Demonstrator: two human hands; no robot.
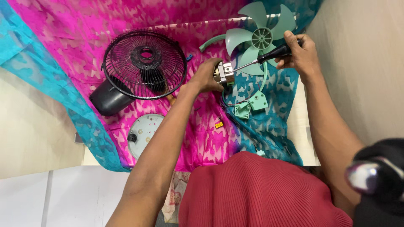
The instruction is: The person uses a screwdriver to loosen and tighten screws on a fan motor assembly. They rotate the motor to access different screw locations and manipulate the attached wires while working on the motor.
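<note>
Left hand (207, 76) fingers clamped on fan motor (224, 72), right hand (299, 54) fingers gripping screwdriver (264, 57)

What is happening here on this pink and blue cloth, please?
A person is working on a taken-apart fan. The left hand grips a small metal motor, and the right hand holds a black-handled screwdriver with its tip at the motor. Pale green fan blades lie just beyond, and small green plastic parts nearer the person. A black wire grille sits to the left, with a round pale disc below it.
</note>
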